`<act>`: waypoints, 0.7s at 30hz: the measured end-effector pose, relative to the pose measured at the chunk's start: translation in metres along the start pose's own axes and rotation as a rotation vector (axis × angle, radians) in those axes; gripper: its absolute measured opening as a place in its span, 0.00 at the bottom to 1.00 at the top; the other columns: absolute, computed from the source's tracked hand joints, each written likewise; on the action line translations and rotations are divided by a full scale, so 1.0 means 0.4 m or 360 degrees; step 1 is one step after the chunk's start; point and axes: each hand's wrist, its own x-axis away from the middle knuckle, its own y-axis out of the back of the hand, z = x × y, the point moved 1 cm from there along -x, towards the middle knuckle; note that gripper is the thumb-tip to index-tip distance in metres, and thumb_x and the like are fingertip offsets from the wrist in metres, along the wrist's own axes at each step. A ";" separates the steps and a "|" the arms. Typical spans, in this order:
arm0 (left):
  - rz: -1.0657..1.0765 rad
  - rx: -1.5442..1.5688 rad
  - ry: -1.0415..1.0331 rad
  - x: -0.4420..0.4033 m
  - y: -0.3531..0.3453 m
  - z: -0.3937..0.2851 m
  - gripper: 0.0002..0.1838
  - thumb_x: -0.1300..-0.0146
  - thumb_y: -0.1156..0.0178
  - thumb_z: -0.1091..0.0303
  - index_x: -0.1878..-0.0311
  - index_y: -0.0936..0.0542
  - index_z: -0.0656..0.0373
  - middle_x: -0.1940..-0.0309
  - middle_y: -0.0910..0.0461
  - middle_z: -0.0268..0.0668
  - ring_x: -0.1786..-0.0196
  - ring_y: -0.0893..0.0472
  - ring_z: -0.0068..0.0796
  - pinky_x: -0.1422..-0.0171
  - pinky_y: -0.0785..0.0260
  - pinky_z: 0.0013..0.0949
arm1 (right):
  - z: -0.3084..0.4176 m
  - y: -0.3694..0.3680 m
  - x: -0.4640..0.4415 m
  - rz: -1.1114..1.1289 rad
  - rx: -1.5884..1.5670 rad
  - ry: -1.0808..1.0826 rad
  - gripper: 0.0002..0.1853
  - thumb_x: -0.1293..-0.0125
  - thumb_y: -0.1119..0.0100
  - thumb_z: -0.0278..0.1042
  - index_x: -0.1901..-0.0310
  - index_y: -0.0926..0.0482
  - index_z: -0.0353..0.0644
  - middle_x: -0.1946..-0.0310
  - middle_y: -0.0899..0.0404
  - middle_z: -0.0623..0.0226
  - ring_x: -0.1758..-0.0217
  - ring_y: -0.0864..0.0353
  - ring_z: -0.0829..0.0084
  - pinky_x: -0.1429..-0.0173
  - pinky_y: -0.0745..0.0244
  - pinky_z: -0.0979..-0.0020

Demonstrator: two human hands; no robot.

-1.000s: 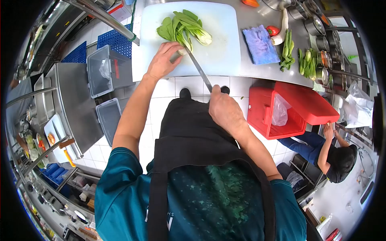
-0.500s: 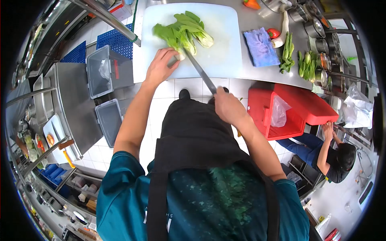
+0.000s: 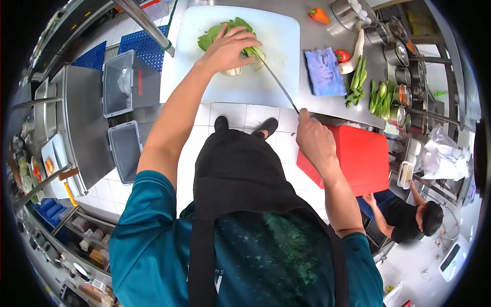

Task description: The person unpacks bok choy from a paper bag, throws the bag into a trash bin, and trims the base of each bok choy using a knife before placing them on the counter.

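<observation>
Left hand (image 3: 228, 50) moved up across the leafy greens (image 3: 208, 39) on the white board (image 3: 280, 46), fingers spread, grip unclear, so the steadying spot changes; right hand (image 3: 315, 139) clamped on the knife (image 3: 278, 83), tip beside the greens, purple cloth (image 3: 325, 72) further right

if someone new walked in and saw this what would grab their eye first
Probably the bok choy on the pale chopping board at the top, where the left hand spreads over it and the right hand grips a long knife reaching across the board. Next might be the big, bright red bin on the right, below the counter, then the blue-purple cloth just right of the board.
</observation>
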 end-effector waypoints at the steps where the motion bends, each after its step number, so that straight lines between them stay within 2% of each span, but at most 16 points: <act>1: -0.0009 0.0002 0.0015 -0.012 -0.007 0.010 0.26 0.39 0.32 0.55 0.36 0.20 0.37 0.34 0.24 0.27 0.24 0.35 0.39 0.17 0.51 0.60 | -0.005 0.003 -0.007 0.0002 0.0012 0.0013 0.16 0.33 0.49 0.27 0.45 0.32 0.33 0.69 0.17 0.47 0.67 0.13 0.44 0.63 0.16 0.51; 3: 0.0300 -0.0003 -0.0017 -0.024 -0.029 0.024 0.32 0.39 0.30 0.54 0.31 0.24 0.27 0.31 0.26 0.26 0.22 0.38 0.39 0.14 0.60 0.62 | -0.008 0.007 -0.015 0.0017 0.0043 0.0037 0.15 0.32 0.49 0.28 0.46 0.32 0.34 0.68 0.17 0.46 0.67 0.13 0.44 0.64 0.16 0.51; 6: 0.0309 -0.0005 -0.0047 -0.035 -0.039 0.028 0.34 0.40 0.30 0.50 0.28 0.27 0.24 0.30 0.27 0.27 0.21 0.38 0.41 0.15 0.61 0.62 | -0.006 0.012 -0.025 0.0023 0.0053 0.0038 0.13 0.31 0.50 0.28 0.47 0.32 0.34 0.68 0.18 0.45 0.67 0.13 0.43 0.64 0.16 0.50; 13: 0.0519 0.0031 -0.0035 -0.074 -0.024 0.036 0.36 0.42 0.29 0.48 0.28 0.28 0.23 0.31 0.27 0.29 0.22 0.38 0.43 0.15 0.61 0.63 | -0.008 0.005 -0.046 0.0001 0.0052 0.0025 0.10 0.30 0.52 0.28 0.50 0.33 0.35 0.69 0.18 0.45 0.67 0.12 0.43 0.65 0.15 0.50; 15: 0.0574 0.0001 -0.0045 -0.081 -0.028 0.041 0.35 0.41 0.32 0.44 0.28 0.28 0.22 0.31 0.28 0.28 0.23 0.38 0.37 0.15 0.63 0.67 | -0.007 0.007 -0.048 0.0015 0.0064 0.0010 0.10 0.30 0.52 0.28 0.50 0.34 0.35 0.68 0.18 0.45 0.68 0.13 0.44 0.65 0.15 0.50; 21: 0.0605 0.0051 -0.0008 -0.087 -0.028 0.042 0.35 0.41 0.32 0.44 0.28 0.28 0.23 0.30 0.28 0.30 0.22 0.38 0.34 0.15 0.64 0.64 | -0.013 0.006 -0.060 0.0022 0.0051 -0.0005 0.11 0.30 0.51 0.27 0.50 0.33 0.35 0.68 0.18 0.45 0.67 0.13 0.44 0.64 0.15 0.51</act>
